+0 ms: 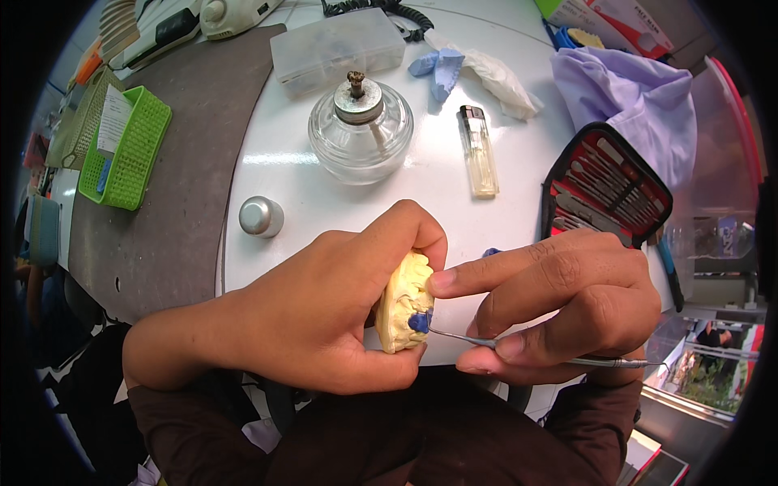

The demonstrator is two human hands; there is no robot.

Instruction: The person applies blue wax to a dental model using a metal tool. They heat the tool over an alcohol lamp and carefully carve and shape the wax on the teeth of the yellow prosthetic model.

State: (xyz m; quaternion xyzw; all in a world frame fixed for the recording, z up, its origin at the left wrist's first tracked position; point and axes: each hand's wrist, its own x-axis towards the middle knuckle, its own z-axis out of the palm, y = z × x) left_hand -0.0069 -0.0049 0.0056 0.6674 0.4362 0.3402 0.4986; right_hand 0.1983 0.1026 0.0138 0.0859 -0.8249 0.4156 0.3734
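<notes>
My left hand (324, 312) clasps yellow plaster teeth (400, 312), part-hidden; right hand (571, 300) pinches thin metal probe (612, 363); white tabletop (304, 223) room ahead.

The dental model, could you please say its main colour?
Dental model: mostly pale yellow, best in head view.

A green basket (149, 152) holds what looks like paper (113, 120).

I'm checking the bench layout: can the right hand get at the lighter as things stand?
Probably yes: the lighter lies uncovered on the white table beyond the right hand, though that grip holds a metal tool.
</notes>
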